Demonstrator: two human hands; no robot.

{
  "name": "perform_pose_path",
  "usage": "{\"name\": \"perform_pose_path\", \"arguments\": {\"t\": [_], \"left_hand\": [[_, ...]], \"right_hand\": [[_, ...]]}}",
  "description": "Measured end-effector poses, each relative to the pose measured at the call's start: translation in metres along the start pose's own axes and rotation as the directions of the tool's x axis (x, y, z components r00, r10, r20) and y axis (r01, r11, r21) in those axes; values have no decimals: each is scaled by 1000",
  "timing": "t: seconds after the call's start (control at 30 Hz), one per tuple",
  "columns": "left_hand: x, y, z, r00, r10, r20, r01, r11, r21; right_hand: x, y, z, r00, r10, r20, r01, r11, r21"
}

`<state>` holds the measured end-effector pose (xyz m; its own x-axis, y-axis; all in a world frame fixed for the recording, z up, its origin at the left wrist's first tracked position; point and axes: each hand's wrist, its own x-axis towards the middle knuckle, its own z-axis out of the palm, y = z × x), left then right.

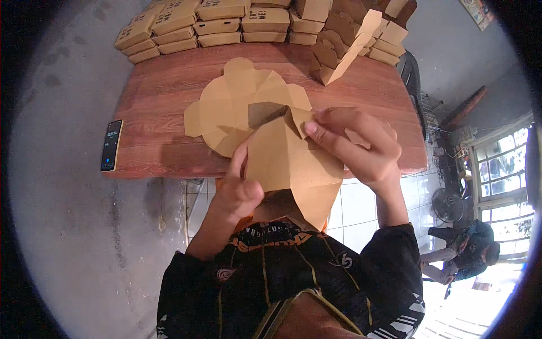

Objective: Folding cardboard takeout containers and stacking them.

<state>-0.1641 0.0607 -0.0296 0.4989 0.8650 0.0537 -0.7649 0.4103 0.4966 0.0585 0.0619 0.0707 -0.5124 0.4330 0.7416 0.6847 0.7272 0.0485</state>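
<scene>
A partly folded brown cardboard food box [271, 152] is held up between my hands, in front of my chest at the near table edge. My left hand [241, 190] grips its left side, fingers partly hidden behind the board and thumb at the front. With thumb and forefinger my right hand [360, 140] pinches a flap at the box's upper right corner. Beyond the box, flat unfolded cardboard blanks [237, 97] with rounded lobes lie on the wooden table [161, 84], partly covered by the held box.
Stacks of closed cardboard boxes [264, 21] line the far table edge. Partly folded blanks [338, 55] stand at the far right. A phone [111, 145] lies at the left edge. A wall is on the left; a seated person [470, 250] and a fan [447, 204] are at the right.
</scene>
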Motion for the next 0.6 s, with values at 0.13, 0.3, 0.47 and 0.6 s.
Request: {"name": "perform_pose_path", "arguments": {"t": [0.13, 0.3, 0.47, 0.6], "left_hand": [[6, 10, 9, 991, 53, 124, -86, 957, 279], [3, 15, -8, 999, 21, 44, -30, 977, 212], [11, 9, -22, 819, 118, 561, 182, 874, -450], [18, -3, -3, 742, 339, 578, 37, 840, -541]], "right_hand": [[0, -3, -5, 994, -76, 74, 74, 997, 32], [1, -7, -14, 969, -38, 246, -1, 988, 155], [2, 3, -17, 949, -81, 305, -117, 809, 576], [-11, -3, 1, 991, 89, 98, -129, 812, 569]]}}
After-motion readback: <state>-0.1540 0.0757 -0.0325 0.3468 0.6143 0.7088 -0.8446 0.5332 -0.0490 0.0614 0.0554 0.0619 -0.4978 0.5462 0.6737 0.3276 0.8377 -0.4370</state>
